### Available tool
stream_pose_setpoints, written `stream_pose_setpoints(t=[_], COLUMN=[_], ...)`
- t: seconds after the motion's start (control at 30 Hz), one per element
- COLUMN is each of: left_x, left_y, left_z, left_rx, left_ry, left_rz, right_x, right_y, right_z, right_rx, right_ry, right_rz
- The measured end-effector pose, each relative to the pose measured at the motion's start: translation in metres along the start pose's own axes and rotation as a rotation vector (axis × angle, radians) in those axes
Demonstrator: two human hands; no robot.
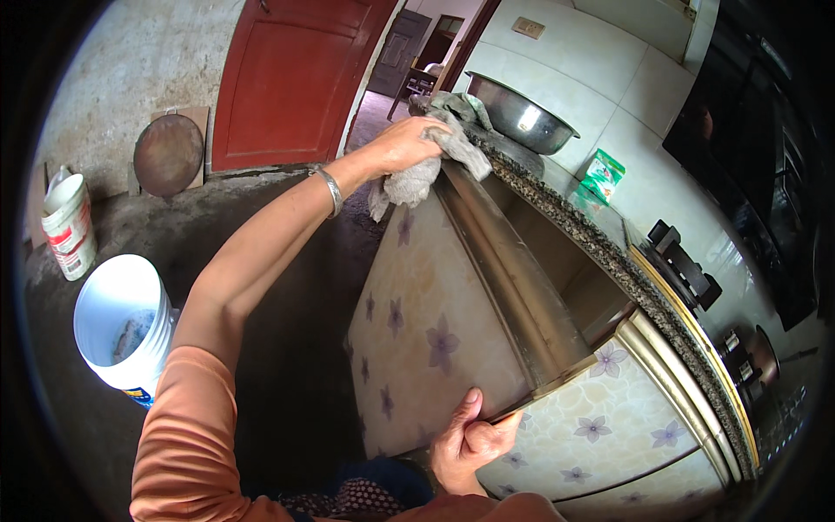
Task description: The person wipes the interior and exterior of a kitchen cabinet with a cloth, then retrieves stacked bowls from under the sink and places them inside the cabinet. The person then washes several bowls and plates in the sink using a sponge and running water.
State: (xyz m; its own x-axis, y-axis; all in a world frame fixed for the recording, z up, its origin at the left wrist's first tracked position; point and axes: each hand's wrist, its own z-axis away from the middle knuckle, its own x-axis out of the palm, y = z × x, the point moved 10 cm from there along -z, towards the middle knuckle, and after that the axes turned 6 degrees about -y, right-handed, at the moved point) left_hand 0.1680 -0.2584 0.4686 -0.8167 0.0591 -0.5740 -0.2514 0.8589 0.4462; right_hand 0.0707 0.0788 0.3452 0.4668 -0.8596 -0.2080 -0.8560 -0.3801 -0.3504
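Note:
My left hand [411, 145], with a silver bangle at the wrist, grips a grey cloth [414, 183] at the far top corner of an open cabinet door [417, 313]. The door's panel has purple flowers, and a brownish metal strip [515, 274] runs along its top. My right hand [471, 444] holds the door's near edge from below, thumb on the flowered face and fingers partly hidden behind it. Behind the door, part of the cabinet's dark interior [554, 248] shows under the speckled stone countertop edge [574, 235].
On the counter are a steel basin [522, 114], a crumpled cloth [463, 107], a green packet [602, 176] and a gas stove [685, 261]. A white bucket [124, 320] with a wet cloth inside stands on the floor at left. Another bucket [70, 228] is near the wall.

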Motion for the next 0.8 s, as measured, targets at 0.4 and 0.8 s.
stream_pose_setpoints(t=[0.4, 0.8], left_x=[0.043, 0.042], left_y=[0.218, 0.213], left_z=[0.105, 0.114], left_rx=[0.44, 0.661], left_ry=[-0.169, 0.035], left_rz=[0.078, -0.031], right_x=[-0.009, -0.016], right_y=[0.022, 0.053], right_z=[0.002, 0.008], right_rx=[0.059, 0.162], right_ry=[0.106, 0.002], right_rz=[-0.033, 0.005])
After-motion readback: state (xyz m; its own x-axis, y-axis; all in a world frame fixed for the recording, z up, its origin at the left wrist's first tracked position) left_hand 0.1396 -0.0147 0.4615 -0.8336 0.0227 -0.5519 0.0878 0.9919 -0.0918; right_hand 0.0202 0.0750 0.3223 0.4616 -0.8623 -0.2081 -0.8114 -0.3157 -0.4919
